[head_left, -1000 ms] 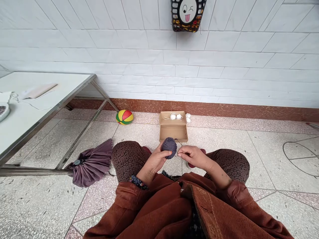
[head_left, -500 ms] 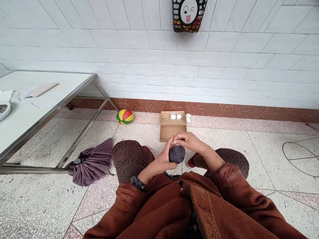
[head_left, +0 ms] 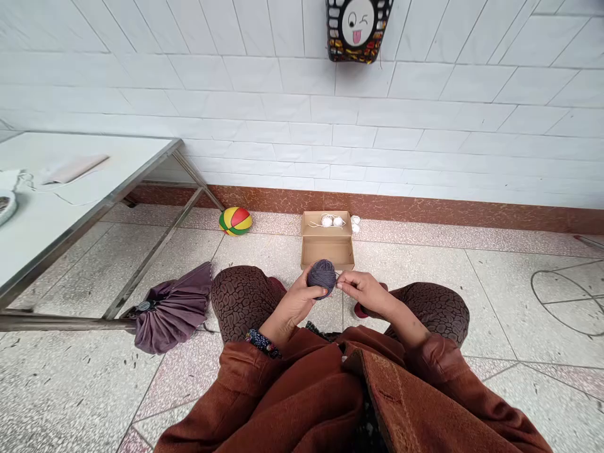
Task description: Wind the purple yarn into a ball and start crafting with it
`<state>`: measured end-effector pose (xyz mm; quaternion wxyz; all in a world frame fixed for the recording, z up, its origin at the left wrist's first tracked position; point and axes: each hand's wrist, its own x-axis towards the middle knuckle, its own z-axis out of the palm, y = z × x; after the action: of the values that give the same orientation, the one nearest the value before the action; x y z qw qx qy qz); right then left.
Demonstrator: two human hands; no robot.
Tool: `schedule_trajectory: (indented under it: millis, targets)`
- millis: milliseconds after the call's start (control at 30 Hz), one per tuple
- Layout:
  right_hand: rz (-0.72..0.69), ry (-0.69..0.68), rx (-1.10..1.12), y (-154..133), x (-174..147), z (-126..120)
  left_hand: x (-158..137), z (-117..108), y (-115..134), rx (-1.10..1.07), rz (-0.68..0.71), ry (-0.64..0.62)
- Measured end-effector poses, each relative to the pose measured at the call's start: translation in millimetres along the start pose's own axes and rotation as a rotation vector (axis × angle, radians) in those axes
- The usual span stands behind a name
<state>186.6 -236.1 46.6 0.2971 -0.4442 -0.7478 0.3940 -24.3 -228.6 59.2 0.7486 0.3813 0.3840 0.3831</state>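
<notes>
One round gray yarn ball [head_left: 322,277] sat squeezed in the grip of the left hand [head_left: 297,301]; just right of that grip, the right hand [head_left: 363,289] pinched the thread [head_left: 338,275].

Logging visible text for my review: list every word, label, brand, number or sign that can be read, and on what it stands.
No readable words, brands or numbers.
Black basket: winking face picture, no lettering seen.
Round disc on the purple pleated bundle: too small to read any marking.
Dark yarn ball, cardboard box: none seen.
</notes>
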Motion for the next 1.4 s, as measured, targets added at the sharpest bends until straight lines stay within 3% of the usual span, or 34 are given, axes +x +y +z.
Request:
schedule_trajectory:
  millis: [133,200,300,433,633,800,1033,1200,1400]
  targets:
    - [-0.094,-0.118,-0.036,-28.9,1.1,-6.4,8.5,-8.2,-9.3,0.424,0.177,0.076]
    - [-0.168,-0.157,-0.066,-39.3,9.1,-10.5,8.2,-9.4,-13.1,0.595,0.221,0.021]
    - [-0.256,-0.168,-0.073,-40.4,27.2,-17.8,2.4,-5.9,-12.7,0.665,0.238,-0.148]
    - [-0.152,-0.120,0.087,-19.5,41.7,-21.1,-10.2,0.9,-0.9,0.576,0.241,-0.284]
    - [0.020,0.090,0.153,11.2,23.1,-1.6,-19.4,4.7,4.1,0.124,0.067,-0.279]
    - [0.093,0.162,0.109,19.6,5.9,8.7,-16.9,8.6,2.9,-0.204,-0.034,-0.142]
    - [0.074,0.148,0.040,17.3,0.8,12.8,-9.2,2.4,5.0,-0.538,-0.090,0.002]
    - [0.040,0.126,0.010,5.4,-1.3,7.2,-5.8,0.4,3.4,-0.548,-0.073,0.015]
    - [-0.063,-0.025,0.109,-30.6,-9.0,-13.5,-1.6,2.1,-5.0,-0.287,0.031,0.081]
